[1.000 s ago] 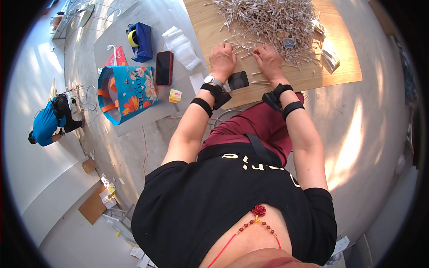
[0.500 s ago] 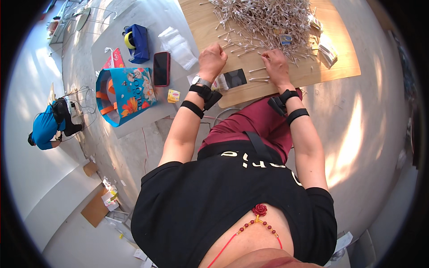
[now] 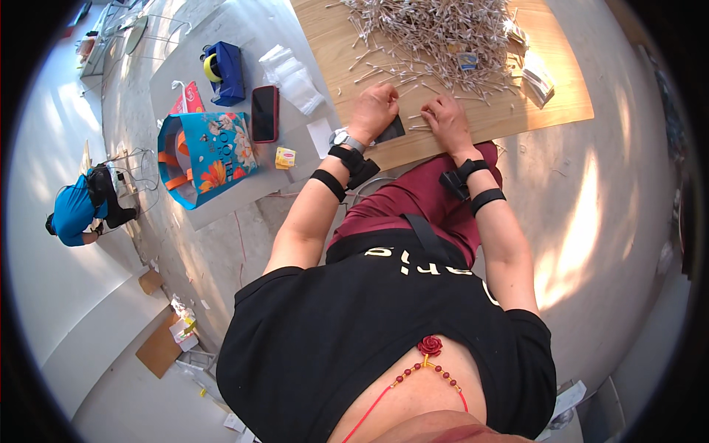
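Observation:
A large heap of cotton swabs (image 3: 436,33) covers the far part of the wooden table (image 3: 546,122), with loose ones strewn toward me. Close to the near edge, my left hand (image 3: 374,112) is closed, fingertips pressed together; whatever they pinch is too small to name. Partly beneath its wrist lies a small black card or packet (image 3: 391,131). My right hand (image 3: 447,122) is curled beside it, thumb and fingers drawn together and pointing at the left hand. A few loose swabs (image 3: 419,127) lie by its fingertips; whether it grips one is unclear.
Left of the table, a grey surface bears a blue tape dispenser (image 3: 227,74), clear plastic bags (image 3: 292,80), a phone (image 3: 264,114), a small yellow box (image 3: 285,158) and a blue floral bag (image 3: 214,159). Swab packs (image 3: 538,79) lie right of the heap. A person in blue (image 3: 76,214) is far left.
My left hand has moved right, closer to the right hand, and now covers part of the black card or packet. The right hand has shifted slightly left and nearer to me.

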### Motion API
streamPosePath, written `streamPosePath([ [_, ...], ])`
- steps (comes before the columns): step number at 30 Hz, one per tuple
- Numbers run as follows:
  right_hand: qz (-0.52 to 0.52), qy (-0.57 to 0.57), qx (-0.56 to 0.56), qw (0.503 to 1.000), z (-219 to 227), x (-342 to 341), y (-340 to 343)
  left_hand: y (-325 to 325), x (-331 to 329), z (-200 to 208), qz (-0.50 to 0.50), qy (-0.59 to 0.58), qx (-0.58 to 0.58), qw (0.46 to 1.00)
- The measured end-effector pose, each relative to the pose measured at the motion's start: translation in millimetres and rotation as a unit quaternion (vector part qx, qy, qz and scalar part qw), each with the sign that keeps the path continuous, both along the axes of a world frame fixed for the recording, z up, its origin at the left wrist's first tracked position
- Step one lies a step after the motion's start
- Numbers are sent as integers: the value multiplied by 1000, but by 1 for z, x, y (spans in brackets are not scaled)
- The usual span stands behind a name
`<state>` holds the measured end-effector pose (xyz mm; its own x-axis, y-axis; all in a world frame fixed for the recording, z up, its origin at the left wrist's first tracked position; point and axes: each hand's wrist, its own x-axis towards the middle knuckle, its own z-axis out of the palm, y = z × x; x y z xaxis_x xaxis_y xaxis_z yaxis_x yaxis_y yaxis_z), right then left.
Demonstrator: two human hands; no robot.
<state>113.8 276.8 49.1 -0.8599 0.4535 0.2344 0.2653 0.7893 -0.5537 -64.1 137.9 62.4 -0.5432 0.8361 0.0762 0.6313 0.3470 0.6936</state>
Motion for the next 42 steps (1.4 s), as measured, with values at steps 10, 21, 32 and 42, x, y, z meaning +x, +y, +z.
streamPosePath([
  [10,-30,23,-49,998,-2,-11,8,3,16,-15,-1,42,53,998],
  [21,-102,2,62,993,-4,-50,24,22,-14,-8,25,139,8,990],
  [32,61,-18,177,982,7,-96,25,-6,-1,-7,-8,125,-1,992],
  [42,80,48,88,992,1,-118,21,-14,10,-9,-9,141,12,990],
])
